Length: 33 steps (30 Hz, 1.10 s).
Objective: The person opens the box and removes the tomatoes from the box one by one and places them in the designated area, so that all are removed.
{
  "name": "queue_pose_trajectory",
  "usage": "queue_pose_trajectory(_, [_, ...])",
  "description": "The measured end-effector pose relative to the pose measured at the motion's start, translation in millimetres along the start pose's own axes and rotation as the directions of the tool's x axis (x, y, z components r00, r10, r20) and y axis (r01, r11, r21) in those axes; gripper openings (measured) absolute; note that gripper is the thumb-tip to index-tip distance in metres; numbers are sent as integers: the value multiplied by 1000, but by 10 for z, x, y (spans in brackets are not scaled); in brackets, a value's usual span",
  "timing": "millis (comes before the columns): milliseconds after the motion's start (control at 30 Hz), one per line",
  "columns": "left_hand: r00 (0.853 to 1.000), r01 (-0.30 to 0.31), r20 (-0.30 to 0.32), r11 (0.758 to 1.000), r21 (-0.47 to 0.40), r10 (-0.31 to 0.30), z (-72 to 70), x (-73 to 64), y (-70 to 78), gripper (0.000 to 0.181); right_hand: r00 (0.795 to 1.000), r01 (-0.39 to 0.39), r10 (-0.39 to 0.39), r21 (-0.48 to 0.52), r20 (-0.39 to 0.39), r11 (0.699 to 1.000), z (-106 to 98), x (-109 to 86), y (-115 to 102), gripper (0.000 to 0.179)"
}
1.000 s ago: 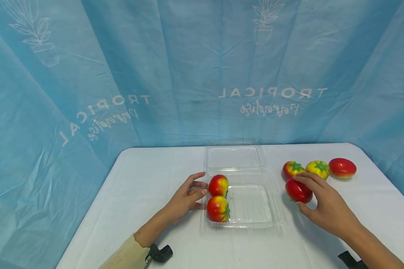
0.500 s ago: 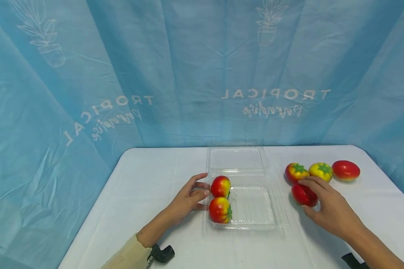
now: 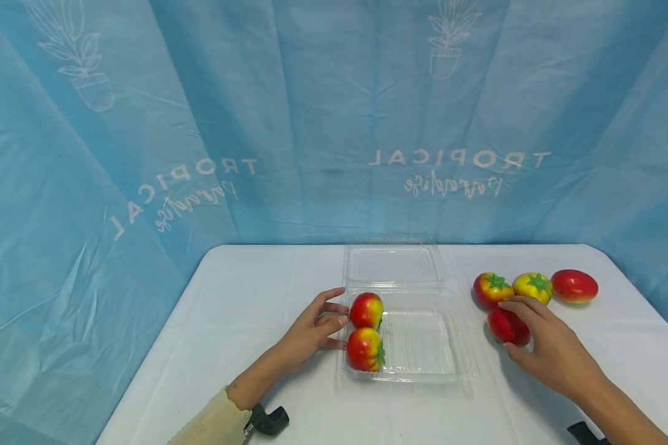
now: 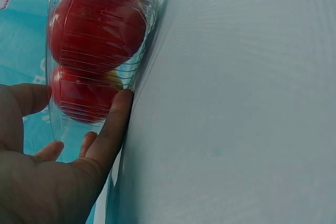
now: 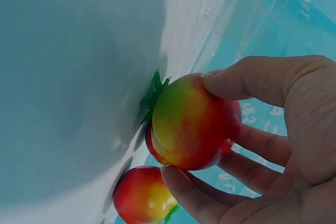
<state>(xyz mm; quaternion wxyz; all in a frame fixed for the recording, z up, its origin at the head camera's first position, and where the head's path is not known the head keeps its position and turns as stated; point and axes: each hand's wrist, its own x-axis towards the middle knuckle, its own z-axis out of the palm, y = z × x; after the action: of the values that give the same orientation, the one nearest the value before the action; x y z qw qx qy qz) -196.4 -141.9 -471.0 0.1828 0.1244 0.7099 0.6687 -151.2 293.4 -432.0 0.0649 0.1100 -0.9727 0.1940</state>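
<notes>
At three o'clock from the clear container [image 3: 423, 340], touched at nine by the loosely spread left hand [image 3: 310, 330], a red fruit [image 3: 505, 326] is pinched by the right hand [image 3: 553, 349], apparently for pick-up, lifting seemingly called for.

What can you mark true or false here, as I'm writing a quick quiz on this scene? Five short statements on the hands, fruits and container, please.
1. The right hand holds a fruit with green leaves. True.
2. The clear container has its lid shut. False: the lid lies open.
3. The container holds three fruits. False: it holds two fruits.
4. The yellow fruit lies between a red-and-yellow fruit and a red oval fruit. True.
5. The left hand grips a fruit. False: it touches the container's side.
</notes>
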Motion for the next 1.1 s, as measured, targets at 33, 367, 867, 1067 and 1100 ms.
queue_pose_trajectory(33, [1000, 2, 0, 1000, 0, -2, -1, -1, -3, 70, 1000, -3, 3, 1, 4, 1000, 2, 0, 1, 92])
queue_pose_trajectory(367, [1000, 5, 2, 1000, 11, -5, -3, 2, -13, 73, 1000, -17, 17, 4, 26, 1000, 12, -9, 19, 92])
queue_pose_trajectory(867, [1000, 3, 4, 1000, 3, -3, 1, 2, -10, 71, 998, -31, 32, -14, 45, 999, 35, -10, 39, 92])
queue_pose_trajectory(1067, [1000, 3, -2, 1000, 7, -3, 1, -7, 2, 70, 999, -22, 23, -17, 35, 1000, 32, -8, 40, 91])
queue_pose_trajectory(1100, [1000, 4, -2, 1000, 6, -4, 1, -8, 4, 70, 999, -21, 22, -18, 34, 1000, 32, -8, 38, 91])
